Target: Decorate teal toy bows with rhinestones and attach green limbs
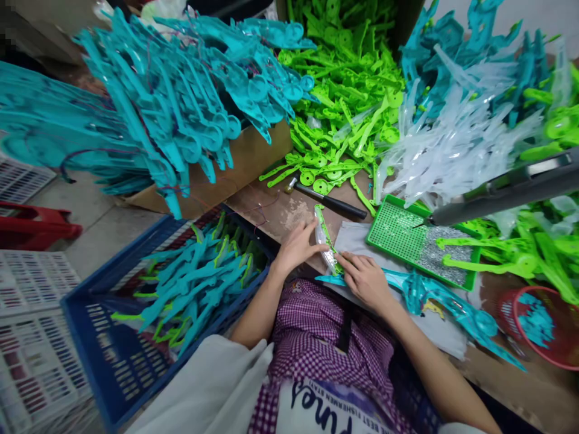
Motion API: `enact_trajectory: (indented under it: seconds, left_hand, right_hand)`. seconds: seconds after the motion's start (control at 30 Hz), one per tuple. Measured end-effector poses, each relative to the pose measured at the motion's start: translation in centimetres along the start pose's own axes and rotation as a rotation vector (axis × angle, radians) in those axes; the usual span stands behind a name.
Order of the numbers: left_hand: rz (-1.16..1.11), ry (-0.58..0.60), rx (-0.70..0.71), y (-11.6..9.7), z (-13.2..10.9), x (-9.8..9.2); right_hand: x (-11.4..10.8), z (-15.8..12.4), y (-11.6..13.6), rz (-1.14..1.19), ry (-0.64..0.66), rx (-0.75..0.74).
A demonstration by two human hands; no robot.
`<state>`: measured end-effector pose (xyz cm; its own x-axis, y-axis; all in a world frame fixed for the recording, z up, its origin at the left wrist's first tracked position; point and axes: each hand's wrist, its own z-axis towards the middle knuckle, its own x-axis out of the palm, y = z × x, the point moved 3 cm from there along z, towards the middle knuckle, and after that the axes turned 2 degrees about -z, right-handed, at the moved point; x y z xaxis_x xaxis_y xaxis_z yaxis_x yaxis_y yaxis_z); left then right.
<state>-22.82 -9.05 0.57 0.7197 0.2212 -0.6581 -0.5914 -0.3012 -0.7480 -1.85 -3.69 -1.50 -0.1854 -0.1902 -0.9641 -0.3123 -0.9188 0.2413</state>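
A long clear plastic piece with a bright green strip (pixel 322 232) along it lies near the table's front edge, between my hands. My left hand (pixel 295 246) holds it from the left, thumb across its middle and forefinger by its upper part. At its lower end, the fingertips of my right hand (pixel 365 282) grip the green strip. A turquoise plastic part (pixel 452 296), long and shaped like a toy gun half, lies on a grey cloth (pixel 355 238) beside and partly behind my right hand. A hammer (pixel 332 201) with a black handle rests just beyond the piece.
Right of the hands is a green tray (pixel 398 232) of small screws, with a hanging electric screwdriver (pixel 502 187) above. Green parts (pixel 348 114), clear parts (pixel 452 132) and turquoise parts (pixel 181 90) are heaped behind. A blue crate (pixel 106 349) stands left, a red basket (pixel 558 355) right.
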Motion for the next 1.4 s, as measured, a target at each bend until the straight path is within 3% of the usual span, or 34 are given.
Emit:
enact_trajectory:
  seconds: [0.13, 0.23, 0.47, 0.53, 0.6, 0.7, 0.83, 0.93, 1.1, 1.27, 1.4]
  left_hand:
    - [0.224, 0.028, 0.191, -0.9, 1.0, -0.2]
    - [0.287, 0.072, 0.205, -0.8, 1.6, 0.4]
    - [0.127, 0.066, 0.187, 0.7, 2.1, 0.0]
    - [0.084, 0.017, 0.194, 0.7, 2.4, -0.9]
    - [0.077, -0.110, 0.199, 0.3, 3.6, -2.1]
    - [0.123, -0.276, 0.212, -1.0, 7.2, -3.4]
    - [0.381, -0.135, 0.190, -2.3, 13.0, -2.4]
    - [0.547, -0.045, 0.201, -2.7, 15.5, -1.3]
    - [0.529, -0.016, 0.242, -3.3, 17.0, -1.3]
    - [0.439, 0.183, 0.264, -3.8, 17.2, -0.4]
    - [0.472, 0.113, 0.278, -4.4, 16.9, 0.6]
  right_hand:
    - [0.2, 0.0, -0.1, 0.015, 0.002, 0.005]
    - [0.2, 0.0, -0.1, 0.041, 0.009, 0.010]
    - [0.1, 0.0, -0.2, 0.069, 0.004, 0.023]
    - [0.0, 0.0, -0.3, 0.090, 0.005, 0.026]
    - [-0.1, 0.1, -0.3, 0.110, 0.015, 0.030]
    - [-0.3, 0.2, -0.3, 0.141, 0.033, 0.026]
    - [-1.3, 0.0, 0.0, 0.182, -0.077, 0.032]
    - [-2.5, -1.1, 0.2, 0.229, -0.203, 0.088]
    - [-4.4, -1.7, 0.6, 0.417, -0.254, 0.294]
    - [-6.7, 2.4, 1.0, 0.622, -0.380, 0.400]
    - [-8.3, 5.0, 1.0, 0.683, -0.467, 0.384]
